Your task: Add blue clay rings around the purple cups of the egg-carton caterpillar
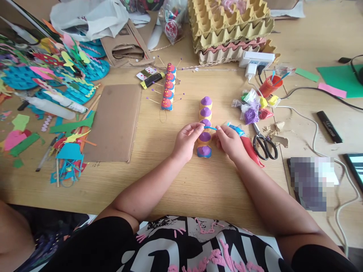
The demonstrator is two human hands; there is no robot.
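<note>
A thin blue clay strip [210, 128] is stretched between my two hands. My left hand [185, 141] pinches its left end, and my right hand [230, 142] pinches its right end. Beneath the strip stands a row of egg-carton bumps [206, 113], with purple tops on yellow bases; the nearest bump has blue around its base. To the left is a finished-looking row of bumps [168, 88] with red faces, blue and yellow clay, and purple-tipped sticks poking out of its sides. A blue clay packet [236, 130] lies just beyond my right hand.
Black-handled scissors [265, 145], a red packet [252, 152] and bagged clay [251, 113] lie on the right, near a red cup [270, 86]. Cardboard [113, 121] and paper scraps are at left. Egg trays [229, 34] stack behind. A person's leg shows lower left.
</note>
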